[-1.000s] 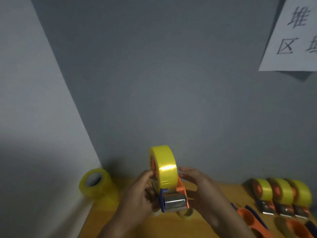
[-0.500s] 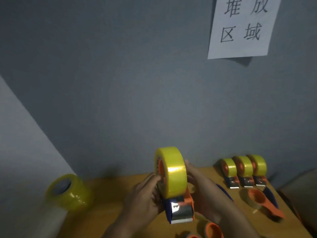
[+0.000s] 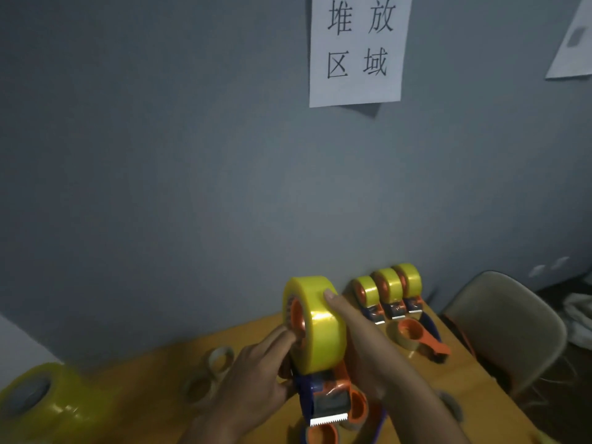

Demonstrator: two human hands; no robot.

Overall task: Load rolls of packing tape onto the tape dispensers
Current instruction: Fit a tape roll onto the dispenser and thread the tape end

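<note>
Yellow roll of packing tape sits on an orange-and-blue plastic tape dispenser, held up between two hands above the near edge of the wooden worktop.

Head view: the left hand holds the dispenser body, its fingertips at the roll's orange hub, probably pressing the core home on the spool. The right hand wraps round the roll's far side, fingers over the rim, steadying it so it does not tip off. The serrated metal blade faces the person. Three loaded dispensers stand in a row at the worktop's far edge against the grey wall, likely finished work. Beside them lies an empty orange dispenser; a stack of yellow tape rolls waits at the left edge.
</note>
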